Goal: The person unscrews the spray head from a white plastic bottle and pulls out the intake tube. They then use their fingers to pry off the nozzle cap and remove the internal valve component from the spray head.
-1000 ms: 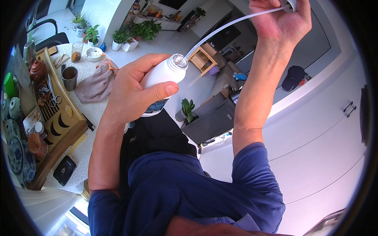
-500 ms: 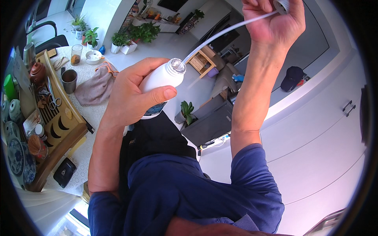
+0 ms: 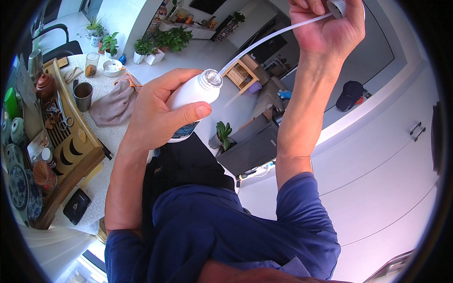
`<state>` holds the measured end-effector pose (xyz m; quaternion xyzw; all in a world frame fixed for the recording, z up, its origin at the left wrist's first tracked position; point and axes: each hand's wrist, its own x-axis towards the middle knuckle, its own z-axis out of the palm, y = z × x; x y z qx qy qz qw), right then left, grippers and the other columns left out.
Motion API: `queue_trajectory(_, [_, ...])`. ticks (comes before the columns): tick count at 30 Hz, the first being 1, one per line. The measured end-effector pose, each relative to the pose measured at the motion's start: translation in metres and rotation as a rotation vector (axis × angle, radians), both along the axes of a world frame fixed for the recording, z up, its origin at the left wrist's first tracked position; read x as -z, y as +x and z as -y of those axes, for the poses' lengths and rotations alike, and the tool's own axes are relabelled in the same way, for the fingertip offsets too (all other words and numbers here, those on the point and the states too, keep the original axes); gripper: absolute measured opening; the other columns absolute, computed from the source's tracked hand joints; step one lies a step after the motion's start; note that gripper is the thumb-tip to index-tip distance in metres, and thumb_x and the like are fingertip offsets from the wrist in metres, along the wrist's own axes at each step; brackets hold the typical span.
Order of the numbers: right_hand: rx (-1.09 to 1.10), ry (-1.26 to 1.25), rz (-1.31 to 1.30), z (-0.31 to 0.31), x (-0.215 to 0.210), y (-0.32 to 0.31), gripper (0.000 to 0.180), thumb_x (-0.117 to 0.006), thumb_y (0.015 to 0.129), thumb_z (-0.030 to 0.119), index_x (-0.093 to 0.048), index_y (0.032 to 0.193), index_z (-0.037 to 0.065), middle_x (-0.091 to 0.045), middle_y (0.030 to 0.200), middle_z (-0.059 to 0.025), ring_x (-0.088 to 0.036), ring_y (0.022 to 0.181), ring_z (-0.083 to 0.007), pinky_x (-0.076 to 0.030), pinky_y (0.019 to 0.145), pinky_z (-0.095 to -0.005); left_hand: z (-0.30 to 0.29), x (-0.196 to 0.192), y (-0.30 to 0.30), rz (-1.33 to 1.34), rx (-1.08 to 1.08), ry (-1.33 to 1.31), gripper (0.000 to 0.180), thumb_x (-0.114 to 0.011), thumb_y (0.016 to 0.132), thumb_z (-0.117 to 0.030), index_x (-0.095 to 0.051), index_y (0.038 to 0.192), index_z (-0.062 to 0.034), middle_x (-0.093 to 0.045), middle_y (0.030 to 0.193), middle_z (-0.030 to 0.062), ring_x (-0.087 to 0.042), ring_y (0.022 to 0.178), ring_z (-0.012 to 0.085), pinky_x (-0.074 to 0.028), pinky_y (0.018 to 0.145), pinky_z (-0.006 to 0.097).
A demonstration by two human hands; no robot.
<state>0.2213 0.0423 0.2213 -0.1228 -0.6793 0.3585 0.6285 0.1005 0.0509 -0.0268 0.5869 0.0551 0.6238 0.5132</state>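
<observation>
A white bottle (image 3: 188,97) slants in my left grip (image 3: 153,106), thumb and fingers clamped round its body, its long axis rising rightward so the silvery seal (image 3: 213,79) across its mouth faces my right grip (image 3: 325,35). The left is the nearer; the right, well apart and higher, is pinched on a ribbed white cap (image 3: 336,8). A thin white strip (image 3: 273,34) arcs between; whether it joins the neck or passes behind, I cannot tell. In count: one bottle, one cap, one strip; leftward, the table (image 3: 113,135) carries one cloth (image 3: 111,106), one metal mug (image 3: 83,97) and one bowl (image 3: 112,69).
</observation>
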Motion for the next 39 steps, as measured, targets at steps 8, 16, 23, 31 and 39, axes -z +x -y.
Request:
queue_trajectory(8, [-0.067,0.056,0.063,-0.002,0.004,0.007,0.038,-0.062,0.095,0.041,-0.06,0.083,0.005,-0.046,0.061,-0.0003,-0.031,0.047,-0.0091,-0.027,0.047,-0.0249,-0.001,0.0,-0.001,-0.016,-0.01,0.011,0.053,-0.079,0.082,-0.017,-0.058,0.127,0.002,-0.068,0.111,0.01,-0.064,0.099,0.0131,-0.051,0.089,0.029])
queue_trajectory(16, [-0.064,0.032,0.035,-0.002,0.005,0.008,0.038,-0.061,0.095,0.041,-0.059,0.086,0.005,-0.048,0.062,-0.0011,-0.031,0.047,-0.0094,-0.028,0.049,-0.0253,-0.001,0.0,-0.001,-0.026,-0.032,0.016,0.053,-0.079,0.082,-0.016,-0.058,0.127,0.0019,-0.068,0.11,0.0093,-0.064,0.098,0.0125,-0.051,0.088,0.028])
queue_trajectory(23, [-0.153,0.07,0.161,-0.009,0.003,0.018,0.038,-0.062,0.094,0.041,-0.06,0.085,0.005,-0.049,0.062,-0.0006,-0.031,0.047,-0.0094,-0.027,0.048,-0.0261,-0.001,0.001,0.0,-0.015,-0.013,-0.007,0.053,-0.079,0.082,-0.016,-0.058,0.127,0.0017,-0.068,0.109,0.0087,-0.064,0.098,0.0124,-0.051,0.088,0.028])
queue_trajectory(31, [-0.122,0.193,0.174,-0.013,0.004,0.021,0.035,-0.061,0.095,0.041,-0.064,0.092,0.006,-0.06,0.072,-0.0042,-0.036,0.048,-0.0095,-0.032,0.052,-0.0254,-0.001,0.0,0.0,-0.025,-0.019,0.002,0.052,-0.079,0.082,-0.015,-0.058,0.127,0.0016,-0.068,0.109,0.0078,-0.063,0.099,0.0123,-0.051,0.088,0.028])
queue_trajectory(39, [-0.132,0.097,0.104,-0.005,0.005,0.011,0.035,-0.06,0.096,0.04,-0.064,0.093,0.006,-0.06,0.073,-0.0043,-0.04,0.05,-0.0091,-0.035,0.053,-0.0249,-0.001,0.0,0.0,-0.021,-0.032,0.02,0.053,-0.079,0.081,-0.013,-0.058,0.127,0.0022,-0.068,0.109,0.0086,-0.064,0.098,0.0128,-0.052,0.087,0.028])
